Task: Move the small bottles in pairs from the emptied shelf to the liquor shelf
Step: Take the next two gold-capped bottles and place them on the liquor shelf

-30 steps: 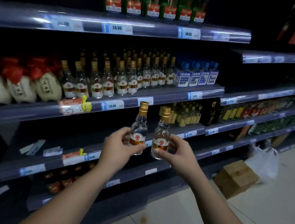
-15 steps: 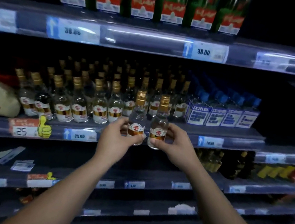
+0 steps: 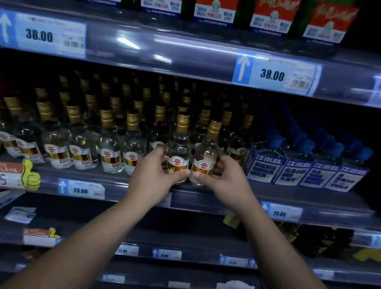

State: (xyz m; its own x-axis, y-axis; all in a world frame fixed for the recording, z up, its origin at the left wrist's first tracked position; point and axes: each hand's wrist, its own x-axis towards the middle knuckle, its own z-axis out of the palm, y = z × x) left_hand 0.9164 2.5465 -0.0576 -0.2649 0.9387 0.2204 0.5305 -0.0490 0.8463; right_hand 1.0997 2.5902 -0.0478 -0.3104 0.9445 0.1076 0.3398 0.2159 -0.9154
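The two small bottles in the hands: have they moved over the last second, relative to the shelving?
Yes. The two small bottles have gone up and in, from in front of the lower shelves to the front of the liquor shelf, beside the gold-capped row.

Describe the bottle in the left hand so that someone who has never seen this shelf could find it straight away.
Find the middle shelf, the one with rows of small gold-capped clear bottles and blue boxed ones to their right. At its front edge two hands hold a pair of those bottles side by side. Yours is the left-hand bottle, gripped by the left hand, unlike the shelved ones.
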